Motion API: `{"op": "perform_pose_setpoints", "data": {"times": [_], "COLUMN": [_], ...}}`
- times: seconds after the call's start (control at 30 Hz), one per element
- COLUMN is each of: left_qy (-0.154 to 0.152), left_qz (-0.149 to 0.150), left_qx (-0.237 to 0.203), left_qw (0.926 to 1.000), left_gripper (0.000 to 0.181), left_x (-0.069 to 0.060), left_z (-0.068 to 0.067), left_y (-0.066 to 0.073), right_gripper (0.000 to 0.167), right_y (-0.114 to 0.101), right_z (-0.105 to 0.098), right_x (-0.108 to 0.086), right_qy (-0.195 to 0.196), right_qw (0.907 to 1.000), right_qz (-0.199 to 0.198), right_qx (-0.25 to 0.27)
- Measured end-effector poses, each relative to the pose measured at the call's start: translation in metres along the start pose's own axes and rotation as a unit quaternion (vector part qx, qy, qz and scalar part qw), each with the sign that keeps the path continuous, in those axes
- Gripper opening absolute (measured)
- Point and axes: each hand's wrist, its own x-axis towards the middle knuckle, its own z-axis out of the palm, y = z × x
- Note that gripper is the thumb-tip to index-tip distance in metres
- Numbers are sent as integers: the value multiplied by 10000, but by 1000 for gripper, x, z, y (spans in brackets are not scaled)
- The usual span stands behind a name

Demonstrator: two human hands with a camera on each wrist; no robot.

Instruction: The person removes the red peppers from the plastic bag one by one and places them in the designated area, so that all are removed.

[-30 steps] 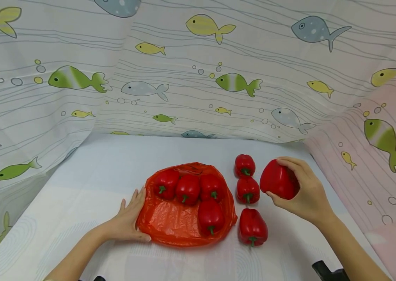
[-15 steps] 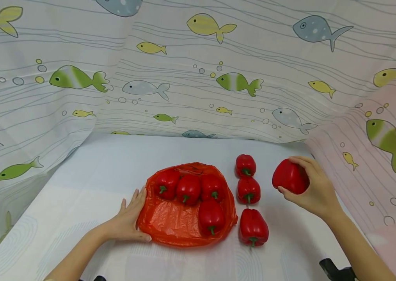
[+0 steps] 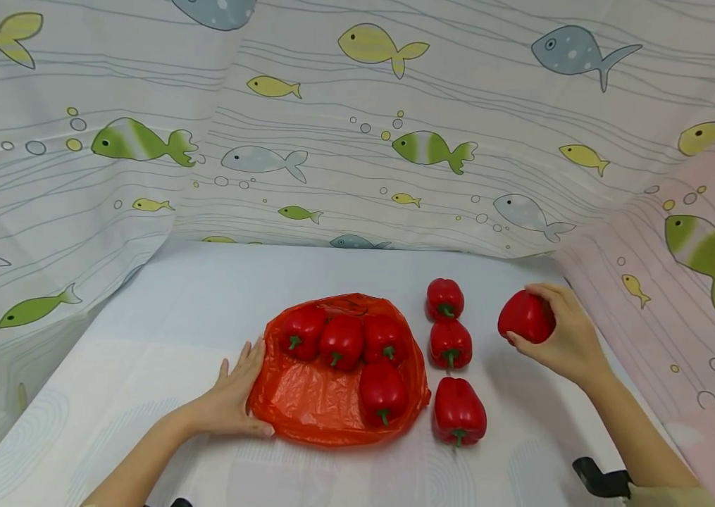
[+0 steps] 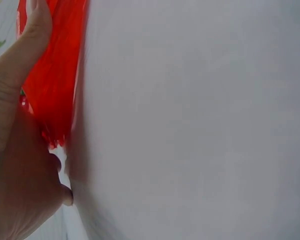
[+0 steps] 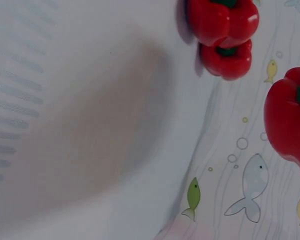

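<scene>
A bent black fitting [image 3: 604,482] adjoins a beige sleeve [image 3: 668,496].

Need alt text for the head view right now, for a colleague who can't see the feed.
The right hand holds a red pepper above a white table, right of three more peppers in a rough line. The left hand touches the left side of an orange plastic bag with four peppers inside. Fish-patterned cloth hangs behind.

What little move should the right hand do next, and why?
Probably lower its red pepper gently: the right hand holds it raised above the table, and there seems to be room beside the three peppers there.
</scene>
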Motion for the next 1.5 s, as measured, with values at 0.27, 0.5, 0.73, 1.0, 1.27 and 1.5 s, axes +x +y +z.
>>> {"op": "perform_pose_setpoints", "data": {"times": [0.27,0.5,0.73,1.0,1.27,1.5], "left_qy": [-48,-43,-26,10,5,6], "left_qz": [6,39,-8,43,55,79], "left_qx": [-35,-87,-67,-62,-46,-90], "left_qw": [10000,9999,10000,10000,10000,9999], "left_gripper": [136,136,136,135,136,136], "left_x": [0,-1,-1,-3,-2,-1], "left_z": [-2,-2,-2,-2,-3,-3], "left_y": [2,3,3,5,4,3], "right_gripper": [80,80,76,72,69,70], "right_y": [12,17,33,42,46,49], "right_z": [21,35,52,67,74,80], "right_x": [3,14,22,30,36,38], "right_qy": [-383,-690,-1239,-1805,-2134,-2334], "right_qw": [9990,9973,9911,9805,9731,9660], "right_qz": [242,260,439,713,811,1098], "right_qx": [-4,8,185,318,303,176]}}
